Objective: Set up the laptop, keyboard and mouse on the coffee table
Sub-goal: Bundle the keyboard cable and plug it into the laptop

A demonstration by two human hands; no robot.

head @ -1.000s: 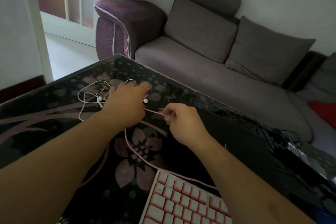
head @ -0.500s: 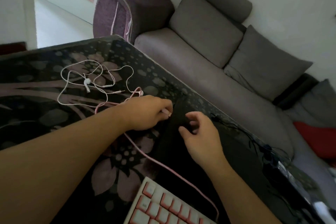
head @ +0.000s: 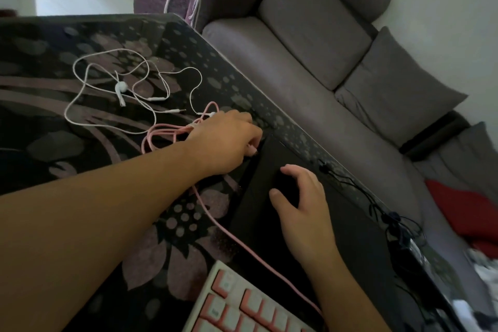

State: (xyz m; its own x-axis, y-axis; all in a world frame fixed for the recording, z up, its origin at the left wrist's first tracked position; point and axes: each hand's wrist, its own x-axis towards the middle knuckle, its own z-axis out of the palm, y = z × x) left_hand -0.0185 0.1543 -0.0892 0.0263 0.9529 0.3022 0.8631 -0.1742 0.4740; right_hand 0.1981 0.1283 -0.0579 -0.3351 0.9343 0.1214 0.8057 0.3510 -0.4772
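- On the worktop (head: 48, 148): laptop (head: 350, 224) to the right, lid down, lying along the far edge beside the sofa (head: 310, 105).
- Keyboard (head: 242, 307) at the near edge, just left of the laptop's near end.
- Keyboard cable (head: 242, 240) running from the keyboard away along the laptop's left side, looped in a bundle left of the laptop's far corner.
- Earphones (head: 120, 87) tangled farther left and behind that bundle, well apart from the laptop.
- Left hand (head: 223, 140) at the laptop's far-left corner, pinching the cable's plug against the laptop's left edge.
- Right hand (head: 301, 202) resting on top of the laptop lid.
- Tangle of cables (head: 398, 226) at the worktop's far right edge, right of the laptop.
- Sofa behind and right of the worktop.
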